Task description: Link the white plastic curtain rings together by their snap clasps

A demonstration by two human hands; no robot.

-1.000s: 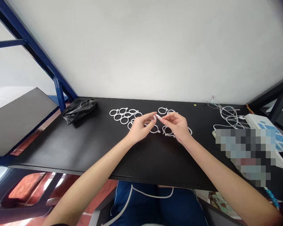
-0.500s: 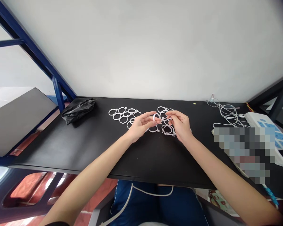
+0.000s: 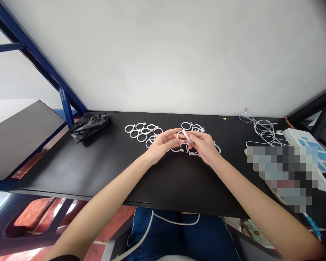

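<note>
Since the earlier frame, the right hand [image 3: 205, 145] has moved in beside the left hand [image 3: 161, 143]. Pinched by the left: one white ring [image 3: 177, 136]; by the right: apparently a second ring [image 3: 186, 135]. Grip lightly; keep both rims visible above the worktop [image 3: 163, 181]. Beyond: at least eight left-side rings [image 3: 145, 134]; right-side rings [image 3: 202, 129], partly hidden, uncountable; one black bag [image 3: 89, 127].

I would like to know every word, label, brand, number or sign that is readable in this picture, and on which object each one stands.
There is no readable text in this view.
White rings: no lettering visible.
Black plastic bag: no print visible.
Power strip: any markings are too small and blurred to read.
Pixelated object: covered by a mosaic, so nothing there is readable.
</note>
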